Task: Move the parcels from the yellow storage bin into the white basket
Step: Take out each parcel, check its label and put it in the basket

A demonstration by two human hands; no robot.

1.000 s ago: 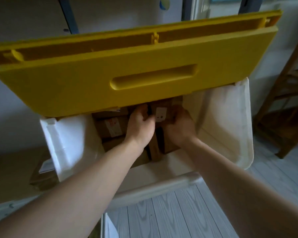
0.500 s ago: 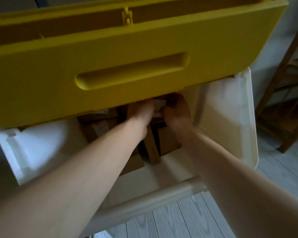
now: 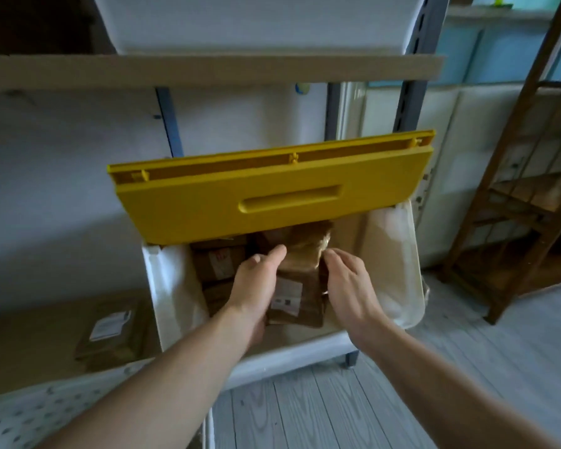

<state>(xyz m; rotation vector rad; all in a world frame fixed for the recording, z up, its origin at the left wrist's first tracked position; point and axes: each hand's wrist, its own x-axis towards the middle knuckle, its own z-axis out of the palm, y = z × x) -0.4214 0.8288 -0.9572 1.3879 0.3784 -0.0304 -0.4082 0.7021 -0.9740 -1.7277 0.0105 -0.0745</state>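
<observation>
The storage bin's yellow flap is swung up and open, w/ the bin's pale inner wall showing below it. Lower left sits the white basket, perforated rim only just in view, and I can't tell what, if anything, lies inside it. On the low shelf left of the bin rests one labelled brown package.

Both arms reach into the bin. The left hand has its fingers wrapped round the left edge of a brown paper parcel, thumb up along its face. The right hand is at the other edge, fingers loosely curled and a bit apart; it touches or nearly touches the parcel, but whether it actually grips I can't say (motion blur there). The parcel is raised on end, apparently partway out of the pile, top just under the flap.

Progress, as I judge it: early-to-mid. This parcel is not yet out of the bin, let alone over the basket.

Count: one parcel in hand, approx. two more parcels visible behind it at left, poss. others hidden underneath.
</observation>
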